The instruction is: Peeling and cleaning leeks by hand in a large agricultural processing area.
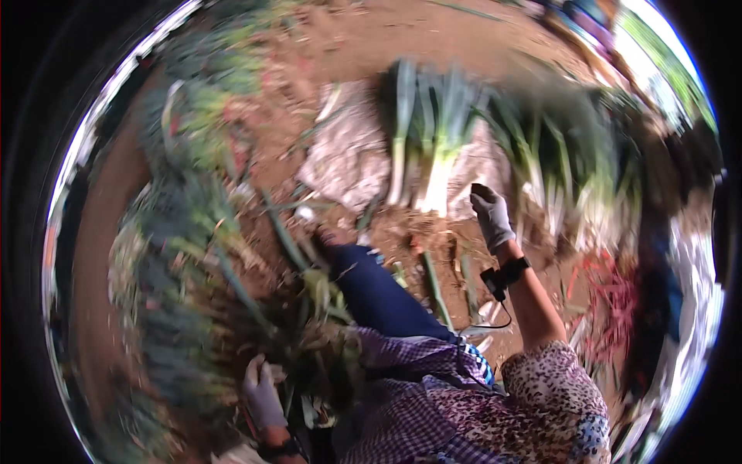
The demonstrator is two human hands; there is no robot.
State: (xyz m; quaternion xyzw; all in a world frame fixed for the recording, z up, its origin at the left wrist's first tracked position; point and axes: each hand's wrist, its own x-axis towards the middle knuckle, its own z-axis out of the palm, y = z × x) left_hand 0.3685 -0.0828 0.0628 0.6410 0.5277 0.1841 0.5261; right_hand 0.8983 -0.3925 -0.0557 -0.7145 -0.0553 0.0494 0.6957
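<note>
My right hand point(492, 218), in a pale glove with dark fingertips, hovers just right of a bunch of leeks point(439, 174). Its fingers reach out loosely, and nothing shows in them. White stems and roots of that bunch point toward me, its green leaves away, on a pale crumpled sheet point(344, 158). At the lower left, my left hand point(264, 393), gloved too, has its fingers apart beside a heap of leeks point(182, 340). I see nothing held there, though motion blurs the picture.
More leeks point(549, 166) lie in a row at the right, near a tangle of red strips point(614, 301). Loose leaves point(437, 290) and trimmings litter the brown soil point(363, 39). My leg point(379, 286) in dark blue stretches out between my hands. White sheeting point(696, 271) edges the far right.
</note>
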